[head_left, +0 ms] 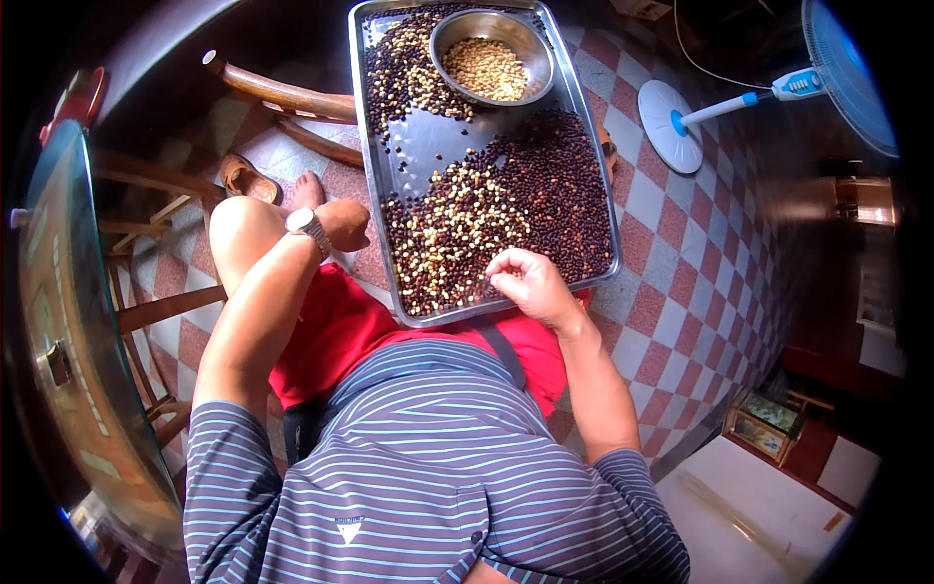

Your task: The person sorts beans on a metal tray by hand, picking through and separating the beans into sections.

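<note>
A metal tray (420, 146) lies lengthwise before me, its near end at my lap. Dark brown beans (564, 195) cover its right side, and a pile of mixed pale and dark beans (452, 229) spreads over the near left. My right hand (530, 284) is over the near edge of the beans, thumb and fingers pinched together; anything between them is too small to make out. Beside the tray's left rim, my left hand (342, 226) rests near my knee with fingers curled, their inner side hidden. At the tray's far end stands a steel bowl (541, 60) holding pale beans (486, 70).
A standing fan (671, 127) with a round white base is at the right on the checkered floor (681, 243). Curved wooden furniture (292, 95) reaches toward the tray's left side. A glass-topped table (88, 341) stands at far left, and a sandal (249, 180) lies near my foot.
</note>
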Tool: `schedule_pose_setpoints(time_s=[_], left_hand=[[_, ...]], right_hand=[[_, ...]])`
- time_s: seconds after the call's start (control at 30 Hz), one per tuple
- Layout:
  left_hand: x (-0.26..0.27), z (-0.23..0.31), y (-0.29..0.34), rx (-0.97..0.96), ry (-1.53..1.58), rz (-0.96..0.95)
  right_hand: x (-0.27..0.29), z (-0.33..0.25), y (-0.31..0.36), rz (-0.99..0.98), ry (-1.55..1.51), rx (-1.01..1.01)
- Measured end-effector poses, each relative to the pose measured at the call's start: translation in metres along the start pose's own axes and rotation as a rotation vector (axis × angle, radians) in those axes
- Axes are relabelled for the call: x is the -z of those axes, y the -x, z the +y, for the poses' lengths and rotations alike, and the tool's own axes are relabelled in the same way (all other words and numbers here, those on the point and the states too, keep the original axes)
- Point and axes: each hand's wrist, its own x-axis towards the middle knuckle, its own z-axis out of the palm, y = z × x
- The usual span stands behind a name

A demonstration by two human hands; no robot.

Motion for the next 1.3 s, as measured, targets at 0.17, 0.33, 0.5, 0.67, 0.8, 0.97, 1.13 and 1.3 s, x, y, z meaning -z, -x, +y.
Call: schedule_pose_setpoints(time_s=[0.17,0.33,0.5,0.67,0.8,0.97,1.13,1.3], left_hand=[[0.003,0.001,0.001,0.001,0.008,-0.029],[0.004,0.0,0.002,0.001,0.019,-0.056],[0.006,0.0,0.003,0.002,0.029,-0.083],[0.009,0.001,0.004,0.0,0.03,-0.11],[0.011,0.003,0.005,0.001,0.031,-0.132],[0.013,0.004,0.005,0.004,0.04,-0.161],[0.014,0.002,0.007,0.003,0.051,-0.188],[0.011,0.002,0.007,0.035,0.055,-0.139]], right_hand=[[-0.008,0.003,-0.005,0.135,0.632,0.311],[-0.013,0.01,-0.008,0.2,0.862,0.399],[-0.018,-0.001,-0.004,0.18,0.887,0.308],[-0.02,0.004,-0.005,0.19,0.884,0.321],[-0.017,0.007,-0.006,0.185,0.91,0.343],[-0.005,0.002,-0.003,0.073,0.417,0.195],[0.013,-0.008,0.002,-0.333,-0.916,-0.152],[-0.003,-0.005,-0.006,-0.195,-0.641,-0.082]])
